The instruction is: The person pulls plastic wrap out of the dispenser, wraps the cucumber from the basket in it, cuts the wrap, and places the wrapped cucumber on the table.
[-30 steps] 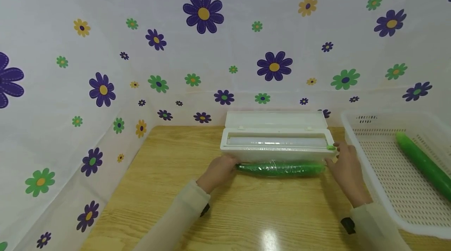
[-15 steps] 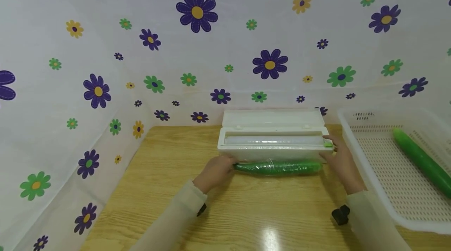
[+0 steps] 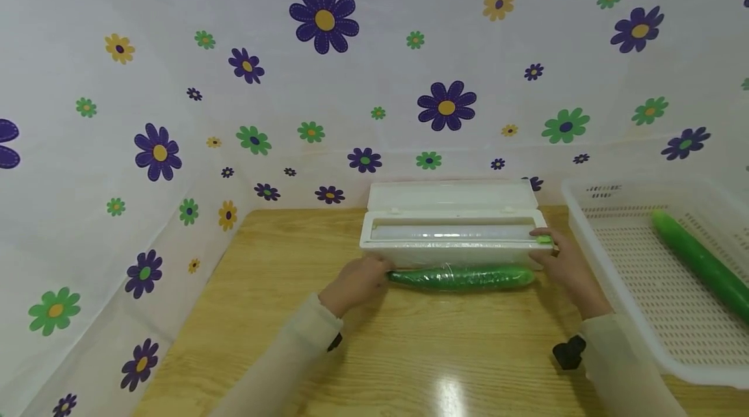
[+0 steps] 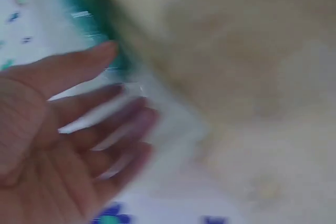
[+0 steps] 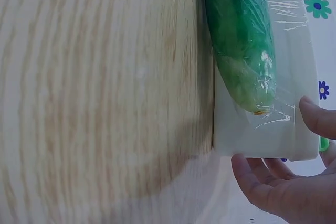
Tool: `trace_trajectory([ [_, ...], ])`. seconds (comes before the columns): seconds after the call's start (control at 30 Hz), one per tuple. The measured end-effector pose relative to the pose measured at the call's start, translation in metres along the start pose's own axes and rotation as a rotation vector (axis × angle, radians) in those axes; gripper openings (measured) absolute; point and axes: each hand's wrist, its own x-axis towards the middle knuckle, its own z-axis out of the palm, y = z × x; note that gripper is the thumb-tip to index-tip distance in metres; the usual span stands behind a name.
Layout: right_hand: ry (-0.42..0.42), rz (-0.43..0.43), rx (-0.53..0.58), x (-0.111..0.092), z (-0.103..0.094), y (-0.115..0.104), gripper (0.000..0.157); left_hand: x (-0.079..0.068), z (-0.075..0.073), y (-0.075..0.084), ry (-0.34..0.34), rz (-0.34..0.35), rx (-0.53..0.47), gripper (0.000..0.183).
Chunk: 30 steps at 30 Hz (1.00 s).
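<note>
A cucumber (image 3: 462,278) wrapped in clear film lies along the front of an open white cling film dispenser (image 3: 450,254). My left hand (image 3: 358,282) is at the cucumber's dark left tip, with thumb and forefinger about it; that wrist view is blurred. With my right hand (image 3: 563,267) I grip the dispenser's right end beside its green slide cutter (image 3: 544,239). In the right wrist view the thumb (image 5: 317,120) lies at the box's upper edge and the other fingers bend by its end face. Clear film stretches from the cucumber over the box front.
A white perforated basket (image 3: 620,313) stands on the right, holding another cucumber (image 3: 702,264). Behind the dispenser, its raised lid (image 3: 450,196) leans toward a flower-print sheet (image 3: 374,66). The wooden table (image 3: 409,352) spreads out in front.
My right hand has shifted up and forward onto the dispenser's end, its forefinger now over the top edge by the green cutter. The left hand stays at the cucumber tip. The view turned slightly.
</note>
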Motion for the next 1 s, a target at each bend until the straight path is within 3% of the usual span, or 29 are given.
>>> trace_trajectory([
  [0.2, -0.004, -0.023, 0.013, 0.001, 0.001, 0.001, 0.046, 0.02, -0.05, 0.033, -0.116, -0.006, 0.004, 0.036],
  [0.37, -0.027, -0.017, 0.079, 0.002, 0.0, 0.005, 0.048, 0.055, -0.072, 0.066, -0.075, 0.051, 0.041, 0.031],
  [0.57, -0.048, -0.053, 0.118, 0.001, -0.003, 0.009, 0.048, 0.105, -0.068, 0.112, 0.026, 0.125, -0.045, 0.025],
  [0.73, -0.054, -0.081, 0.113, 0.001, -0.004, 0.011, 0.05, 0.141, -0.055, 0.147, 0.08, 0.204, 0.058, 0.023],
  [0.83, -0.068, -0.072, 0.108, 0.002, -0.004, 0.011, 0.055, 0.161, -0.044, 0.163, 0.079, 0.236, 0.151, 0.021],
  [1.0, -0.077, -0.062, 0.1, 0.002, -0.004, 0.012, 0.065, 0.177, -0.036, 0.181, 0.022, 0.206, 0.207, 0.014],
])
